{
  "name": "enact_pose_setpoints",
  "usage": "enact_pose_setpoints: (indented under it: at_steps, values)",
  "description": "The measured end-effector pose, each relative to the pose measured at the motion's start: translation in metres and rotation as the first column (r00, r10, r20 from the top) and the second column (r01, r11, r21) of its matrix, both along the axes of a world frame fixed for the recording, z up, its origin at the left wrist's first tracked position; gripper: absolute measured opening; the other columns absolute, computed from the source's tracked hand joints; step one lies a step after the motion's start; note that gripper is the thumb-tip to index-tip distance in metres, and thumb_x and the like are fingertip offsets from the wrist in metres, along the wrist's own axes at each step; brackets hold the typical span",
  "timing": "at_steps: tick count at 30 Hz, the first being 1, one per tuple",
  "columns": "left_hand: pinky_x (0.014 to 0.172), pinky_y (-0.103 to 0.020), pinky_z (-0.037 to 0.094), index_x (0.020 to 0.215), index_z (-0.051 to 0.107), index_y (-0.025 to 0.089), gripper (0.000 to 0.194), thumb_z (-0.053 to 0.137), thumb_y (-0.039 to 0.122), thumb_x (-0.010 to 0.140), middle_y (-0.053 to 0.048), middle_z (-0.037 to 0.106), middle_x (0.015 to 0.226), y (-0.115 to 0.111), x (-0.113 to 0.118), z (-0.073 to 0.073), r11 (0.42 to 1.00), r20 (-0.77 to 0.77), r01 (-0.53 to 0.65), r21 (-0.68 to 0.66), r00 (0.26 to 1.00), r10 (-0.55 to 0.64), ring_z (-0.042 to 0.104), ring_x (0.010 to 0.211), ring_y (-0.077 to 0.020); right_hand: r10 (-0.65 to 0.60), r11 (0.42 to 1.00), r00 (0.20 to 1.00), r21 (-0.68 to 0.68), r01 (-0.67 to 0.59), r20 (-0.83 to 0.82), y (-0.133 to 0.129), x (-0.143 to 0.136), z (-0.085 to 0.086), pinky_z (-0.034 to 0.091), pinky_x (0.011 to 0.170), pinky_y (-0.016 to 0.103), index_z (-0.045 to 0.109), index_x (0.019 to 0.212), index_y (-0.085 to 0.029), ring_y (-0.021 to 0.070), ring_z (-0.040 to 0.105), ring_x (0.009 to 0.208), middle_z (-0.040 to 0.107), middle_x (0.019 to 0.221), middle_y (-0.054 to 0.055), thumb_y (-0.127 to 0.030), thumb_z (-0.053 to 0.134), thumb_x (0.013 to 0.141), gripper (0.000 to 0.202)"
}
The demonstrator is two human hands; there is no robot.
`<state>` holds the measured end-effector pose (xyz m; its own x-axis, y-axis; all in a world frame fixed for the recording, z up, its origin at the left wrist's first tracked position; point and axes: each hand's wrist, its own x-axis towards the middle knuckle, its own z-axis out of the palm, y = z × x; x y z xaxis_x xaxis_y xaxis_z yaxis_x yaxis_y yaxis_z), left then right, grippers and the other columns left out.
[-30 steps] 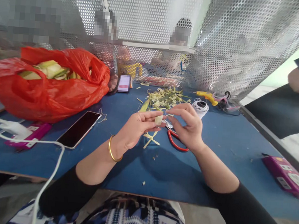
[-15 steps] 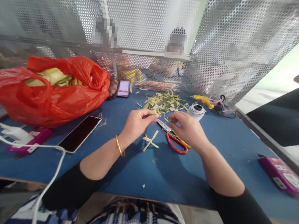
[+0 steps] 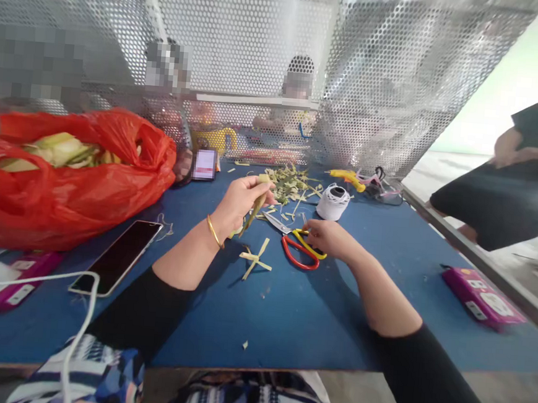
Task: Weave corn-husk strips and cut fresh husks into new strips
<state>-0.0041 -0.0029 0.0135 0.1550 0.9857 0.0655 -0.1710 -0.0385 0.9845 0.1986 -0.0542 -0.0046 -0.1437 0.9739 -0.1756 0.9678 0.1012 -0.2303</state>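
Note:
My left hand [image 3: 245,201], with a gold bangle at the wrist, is closed on a green-yellow leaf strip [image 3: 256,210] that hangs down from the fingers. My right hand [image 3: 328,236] has its fingers pinched at the yellow handle of the scissors [image 3: 300,244]; whether it grips the handle is hard to make out. The scissors lie with blades pointing left, one handle red and one yellow. Below my left hand lies a cross of pale strips [image 3: 256,259]. Behind the hands is a pile of leaf scraps [image 3: 289,183], beside a white thread spool [image 3: 333,203].
A red plastic bag [image 3: 79,180] of plant pieces and a phone [image 3: 118,257] are at left, with a white cable [image 3: 90,311]. A yellow tool [image 3: 348,178] lies at back right, a magenta pack [image 3: 482,298] at right. People are behind the mesh [image 3: 244,38].
The view has shifted right. My right hand has come down to the scissors' handles. The strip in my left hand now hangs downward and shows more of its length.

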Motion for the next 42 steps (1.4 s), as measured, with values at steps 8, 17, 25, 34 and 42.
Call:
enact_pose_setpoints:
  at_steps: [8,17,25,34,42]
  values:
    - [0.048,-0.019,0.044,0.071,0.065,0.014,0.015,0.075,0.018,0.080,0.002,0.065,0.061,0.001,-0.005,-0.002,0.992,-0.044,0.031,-0.125,0.998,-0.037,0.052,0.043,-0.0052,-0.038,0.896,0.853,-0.396,-0.202,-0.521,0.006,0.046,0.005,0.043,0.049,0.024,0.071,0.085,-0.015,0.0109,0.055,0.047,0.070,0.068,0.004,-0.038,0.063,0.083,0.025]
    - [0.059,-0.020,0.051,0.068,0.068,0.013,0.013,0.079,0.013,0.075,-0.003,0.071,0.065,0.000,-0.003,-0.002,0.980,-0.074,0.067,-0.187,0.994,-0.082,0.065,0.058,-0.0097,0.052,0.891,0.972,0.450,0.058,-0.228,0.002,0.001,-0.001,0.048,0.092,0.042,0.057,0.133,-0.014,0.0317,0.060,0.116,0.064,0.127,0.019,-0.027,0.058,0.086,0.049]
    - [0.057,-0.019,0.049,0.067,0.067,0.014,0.013,0.075,0.010,0.076,0.001,0.064,0.057,0.002,-0.001,-0.007,0.984,-0.063,0.034,-0.174,0.997,-0.046,0.058,0.051,-0.0069,0.117,0.993,0.958,-0.013,-0.118,0.263,-0.014,-0.018,-0.006,0.042,0.068,0.031,0.057,0.128,-0.011,0.0299,0.068,0.094,0.069,0.107,0.020,-0.014,0.057,0.079,0.049]
    - [0.046,-0.017,0.038,0.070,0.066,0.014,0.012,0.073,0.009,0.079,0.001,0.064,0.059,0.004,-0.001,-0.006,0.983,-0.042,-0.051,-0.176,0.998,0.045,0.049,0.042,-0.0040,-0.052,0.996,0.714,0.019,0.091,-0.698,0.002,0.000,-0.016,0.047,0.067,0.031,0.055,0.124,-0.019,0.0184,0.062,0.071,0.063,0.076,-0.001,-0.024,0.065,0.069,0.056]
    - [0.047,-0.019,0.036,0.068,0.066,0.014,0.012,0.073,0.010,0.076,0.001,0.064,0.058,0.011,-0.003,-0.011,0.983,-0.022,-0.088,-0.162,0.996,0.085,0.047,0.044,-0.0057,0.006,1.000,0.562,0.016,0.013,-0.827,-0.006,-0.006,-0.008,0.044,0.063,0.030,0.055,0.109,-0.022,0.0135,0.049,0.066,0.050,0.071,-0.007,-0.049,0.081,0.060,0.061]
